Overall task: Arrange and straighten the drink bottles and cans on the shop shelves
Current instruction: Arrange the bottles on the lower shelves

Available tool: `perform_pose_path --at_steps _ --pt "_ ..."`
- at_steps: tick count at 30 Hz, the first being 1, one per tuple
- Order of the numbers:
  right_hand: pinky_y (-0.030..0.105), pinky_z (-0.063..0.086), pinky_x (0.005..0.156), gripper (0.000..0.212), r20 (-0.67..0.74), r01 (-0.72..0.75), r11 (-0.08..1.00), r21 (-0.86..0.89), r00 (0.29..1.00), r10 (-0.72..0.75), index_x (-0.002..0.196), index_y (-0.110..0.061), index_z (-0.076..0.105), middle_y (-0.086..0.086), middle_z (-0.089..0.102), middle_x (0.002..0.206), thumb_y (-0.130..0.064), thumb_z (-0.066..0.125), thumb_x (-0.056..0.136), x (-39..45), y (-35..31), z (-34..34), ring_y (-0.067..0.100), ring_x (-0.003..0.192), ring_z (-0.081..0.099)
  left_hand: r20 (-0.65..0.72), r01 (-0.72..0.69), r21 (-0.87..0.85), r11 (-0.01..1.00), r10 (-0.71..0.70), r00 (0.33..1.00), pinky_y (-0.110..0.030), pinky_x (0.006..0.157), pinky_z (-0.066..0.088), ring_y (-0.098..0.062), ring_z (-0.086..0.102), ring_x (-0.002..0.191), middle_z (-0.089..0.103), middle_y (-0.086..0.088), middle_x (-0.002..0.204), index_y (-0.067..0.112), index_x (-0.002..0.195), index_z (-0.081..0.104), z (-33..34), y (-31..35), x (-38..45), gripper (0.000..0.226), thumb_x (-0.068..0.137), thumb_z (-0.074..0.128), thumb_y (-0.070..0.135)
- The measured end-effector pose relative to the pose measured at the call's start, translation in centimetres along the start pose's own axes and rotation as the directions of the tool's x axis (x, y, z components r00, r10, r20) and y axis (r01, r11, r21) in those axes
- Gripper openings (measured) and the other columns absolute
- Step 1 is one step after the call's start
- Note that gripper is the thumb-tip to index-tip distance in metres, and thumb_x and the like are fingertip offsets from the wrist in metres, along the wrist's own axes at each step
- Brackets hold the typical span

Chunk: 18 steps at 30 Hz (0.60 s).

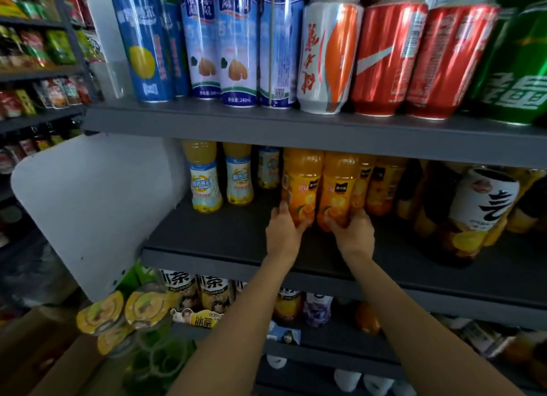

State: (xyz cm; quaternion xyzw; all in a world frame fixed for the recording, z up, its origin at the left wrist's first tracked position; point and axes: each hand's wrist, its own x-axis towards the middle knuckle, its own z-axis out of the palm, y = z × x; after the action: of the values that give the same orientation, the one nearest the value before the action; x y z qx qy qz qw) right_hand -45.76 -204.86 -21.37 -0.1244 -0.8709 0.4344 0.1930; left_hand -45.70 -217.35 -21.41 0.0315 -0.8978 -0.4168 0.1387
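Note:
Two orange juice bottles stand side by side on the middle grey shelf (225,242). My left hand (282,233) grips the base of the left orange bottle (300,185). My right hand (353,233) grips the base of the right orange bottle (337,188). More orange bottles (381,185) stand behind them to the right. Two yellow drink bottles with pale blue labels (204,179) stand upright at the back left of the same shelf.
The top shelf (266,123) carries blue cans (236,46), an orange-and-white can (328,55), red cans (387,55) and a green bottle (515,70). A large dark bottle with a white label (479,209) stands to the right. A white side panel (91,206) bounds the left. Tea bottles (213,292) fill the lower shelf.

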Motion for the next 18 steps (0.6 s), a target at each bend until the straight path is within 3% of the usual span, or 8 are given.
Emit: perform_pose_path --at_steps 7,11,15,18 --pt "0.045 0.04 0.094 0.074 0.007 -0.029 0.999 -0.023 1.0 0.029 0.136 -0.007 0.034 0.016 0.04 0.138 -0.036 0.071 0.079 1.4 0.0 0.2 0.035 0.124 0.042 0.1 -0.011 0.067 0.998 0.005 0.995 -0.041 0.101 0.039 -0.031 0.043 0.124 0.047 -0.013 0.133 0.014 0.14 0.035 0.1 -1.4 2.4 0.068 0.084 0.065 0.04" --pt "0.036 0.042 0.085 0.059 -0.133 0.108 0.994 0.013 0.986 -0.106 0.123 0.003 0.041 0.021 0.038 0.13 -0.026 0.071 0.081 -1.2 0.6 0.6 0.035 0.112 0.047 -0.033 -0.019 0.049 0.999 0.021 0.999 -0.037 0.1 0.039 -0.029 0.043 0.123 0.043 -0.013 0.134 0.015 0.139 0.037 -2.4 -4.1 1.5 0.056 0.089 0.06 0.025" --pt "0.03 0.038 0.086 0.047 -0.056 0.183 0.982 -0.057 0.981 -0.186 0.119 0.005 0.045 0.023 0.044 0.124 -0.013 0.068 0.082 -2.2 0.8 0.7 0.034 0.112 0.046 -0.171 -0.008 -0.016 1.0 0.005 0.985 -0.031 0.096 0.038 -0.028 0.048 0.119 0.046 -0.014 0.129 0.009 0.131 0.046 -6.2 -7.2 -0.2 0.044 0.088 0.056 0.008" --pt "0.023 0.033 0.08 0.043 0.028 0.217 0.971 -0.103 0.976 -0.216 0.118 0.003 0.048 0.019 0.049 0.123 -0.016 0.067 0.084 -2.3 0.5 0.7 0.03 0.113 0.045 -0.193 -0.078 0.072 0.994 0.09 0.977 -0.031 0.094 0.038 -0.029 0.048 0.116 0.05 -0.015 0.125 0.005 0.127 0.05 -7.4 -8.3 -2.2 0.04 0.087 0.055 0.006"
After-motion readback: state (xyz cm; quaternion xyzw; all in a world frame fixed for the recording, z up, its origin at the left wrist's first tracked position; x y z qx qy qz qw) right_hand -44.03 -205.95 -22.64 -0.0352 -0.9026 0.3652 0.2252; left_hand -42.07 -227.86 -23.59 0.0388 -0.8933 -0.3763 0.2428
